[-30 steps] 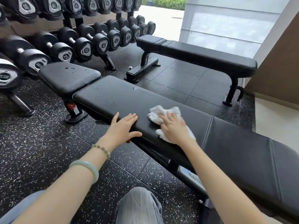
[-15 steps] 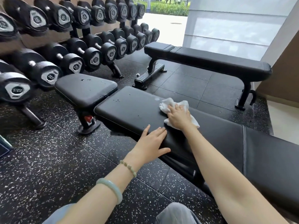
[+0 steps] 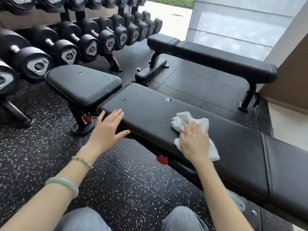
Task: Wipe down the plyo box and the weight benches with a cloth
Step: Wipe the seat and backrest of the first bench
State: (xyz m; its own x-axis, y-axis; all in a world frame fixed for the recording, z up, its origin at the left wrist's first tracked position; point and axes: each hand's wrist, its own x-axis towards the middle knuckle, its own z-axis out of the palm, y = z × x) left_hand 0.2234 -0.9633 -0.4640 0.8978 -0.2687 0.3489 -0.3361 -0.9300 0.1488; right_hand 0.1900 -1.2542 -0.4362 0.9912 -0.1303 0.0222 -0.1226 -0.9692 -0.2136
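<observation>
Nearest the camera the person's knees (image 3: 183, 219) are bent low beside the near weight bench (image 3: 233, 155), and both arms reach out over the speckled floor (image 3: 116, 180). The right hand (image 3: 194, 140) lies flat on the crumpled white cloth (image 3: 180, 121), its grip open, straight fingers pressing the cloth onto the long back pad near its front edge. The left hand (image 3: 108, 129) also has an open grip and holds nothing; its fingers rest on the pad's near corner, apparently to steady the person. The pad around and to the right of the cloth looks dry, so that stretch is probably done. Beyond the hands a few droplets (image 3: 123, 99) and a pale smear (image 3: 168, 99) sit on the far end of the same pad, and more drops dot the separate seat pad (image 3: 83, 84), so this bench seems only part wiped. Farther back the flat bench (image 3: 216, 55) stands untouched by either hand, and whether it is clean cannot be told. Behind it runs the dumbbell rack (image 3: 90, 45). No plyo box is in view, so much of the task appears to remain.
</observation>
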